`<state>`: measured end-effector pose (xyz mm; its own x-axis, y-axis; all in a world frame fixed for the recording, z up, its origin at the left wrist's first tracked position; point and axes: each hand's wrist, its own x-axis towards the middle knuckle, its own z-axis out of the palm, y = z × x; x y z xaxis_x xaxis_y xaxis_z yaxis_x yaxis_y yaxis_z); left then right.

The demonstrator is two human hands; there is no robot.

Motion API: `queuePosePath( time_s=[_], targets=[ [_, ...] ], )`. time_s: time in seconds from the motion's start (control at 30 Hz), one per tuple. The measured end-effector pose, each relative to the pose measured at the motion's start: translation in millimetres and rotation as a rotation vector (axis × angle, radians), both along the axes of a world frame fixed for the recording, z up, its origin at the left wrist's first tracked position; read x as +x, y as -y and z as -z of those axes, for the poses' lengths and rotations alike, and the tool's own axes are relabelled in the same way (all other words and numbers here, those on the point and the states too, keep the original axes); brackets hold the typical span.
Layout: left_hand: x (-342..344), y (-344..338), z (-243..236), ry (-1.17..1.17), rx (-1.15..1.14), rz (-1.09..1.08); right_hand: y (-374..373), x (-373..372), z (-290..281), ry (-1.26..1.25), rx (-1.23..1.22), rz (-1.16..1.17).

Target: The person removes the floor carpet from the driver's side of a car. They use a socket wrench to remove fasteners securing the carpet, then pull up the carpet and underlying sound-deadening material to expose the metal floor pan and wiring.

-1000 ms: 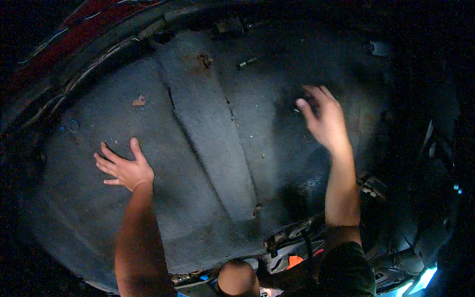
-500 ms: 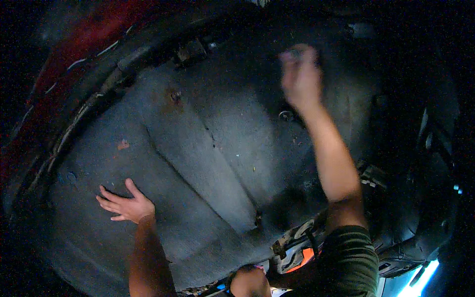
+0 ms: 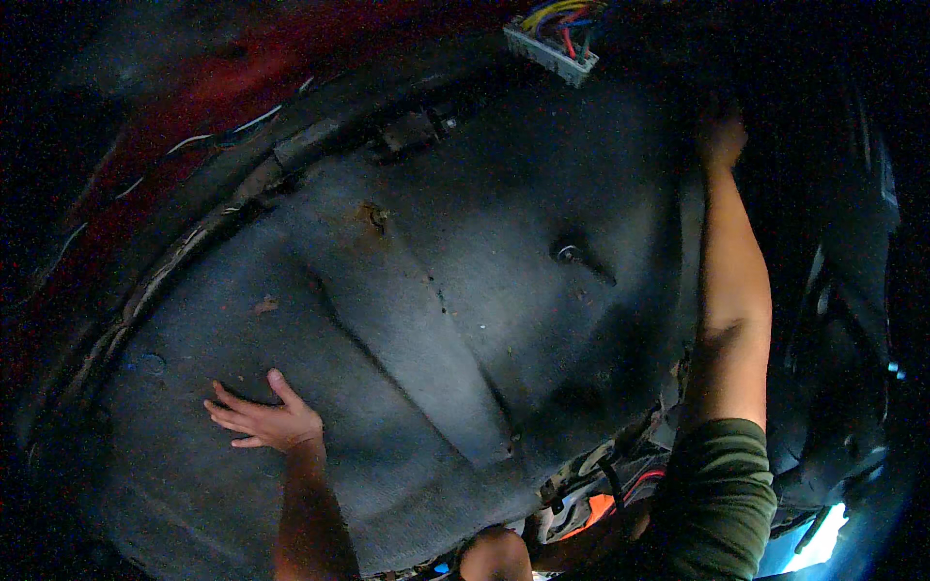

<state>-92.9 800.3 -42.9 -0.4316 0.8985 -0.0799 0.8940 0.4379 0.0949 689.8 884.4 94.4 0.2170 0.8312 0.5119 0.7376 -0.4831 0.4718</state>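
My left hand (image 3: 271, 418) rests on the dark grey carpet (image 3: 426, 387) of a vehicle floor, its fingers spread and nothing in them. Reaching to the far right, my right hand (image 3: 724, 138) is deep in shadow by the carpet's right border. Its fingers are lost in the dark, so whether they hold anything does not show. Left of that forearm, a small round metal fitting (image 3: 568, 254) sits in the carpet above a dark slit. A rust-brown stain (image 3: 371, 218) marks the carpet farther left.
A pale connector block (image 3: 552, 53) with coloured wires hangs at the far edge. Red bodywork (image 3: 213, 92) and a door sill (image 3: 184, 254) curve along the left. Metal brackets and an orange item (image 3: 593, 513) lie near my knee (image 3: 496, 555). Dark trim lines the right.
My right hand has swung right from above the carpet into the shadow at its border. The view has shifted, bringing the wired connector into sight. My left hand keeps its place on the carpet.
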Motion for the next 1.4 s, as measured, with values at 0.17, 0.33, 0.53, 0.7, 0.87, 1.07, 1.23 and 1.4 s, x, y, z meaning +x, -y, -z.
queuePosePath(
  time_s=[0.17, 0.33, 0.53, 0.7, 0.87, 1.07, 1.23, 1.4],
  targets=[
    [1.7, 1.2, 1.7, 0.024, -0.006, 0.012, 7.2, 39.2, -5.4, 0.252, -0.199, -0.007],
    [-4.7, 3.4, 1.5, -0.012, -0.031, -0.003, -16.4, 5.7, 1.5, 0.035, -0.426, 0.293],
    [-0.5, -1.3, 19.2, 0.103, -0.012, 0.01, -7.0, 36.6, -28.6, -0.096, -0.571, 0.133],
    [-8.6, 2.2, 20.0, 0.087, 0.002, 0.014, -43.7, -40.7, -32.8, -0.106, -0.521, 0.192],
    [-6.2, -2.6, 16.2, 0.124, 0.023, 0.021, -52.3, -16.4, -51.0, -0.106, -0.517, 0.15],
    [-4.0, -2.1, 16.8, 0.095, -0.01, 0.011, -51.6, -17.6, -54.5, -0.158, -0.513, 0.137],
    [-6.0, -4.5, 10.7, 0.102, -0.004, 0.017, -32.3, -25.7, -69.2, -0.205, -0.524, 0.149],
    [-10.6, -2.7, 14.6, 0.067, 0.036, 0.051, -13.4, -29.7, -99.0, -0.248, -0.546, 0.144]
  ],
)
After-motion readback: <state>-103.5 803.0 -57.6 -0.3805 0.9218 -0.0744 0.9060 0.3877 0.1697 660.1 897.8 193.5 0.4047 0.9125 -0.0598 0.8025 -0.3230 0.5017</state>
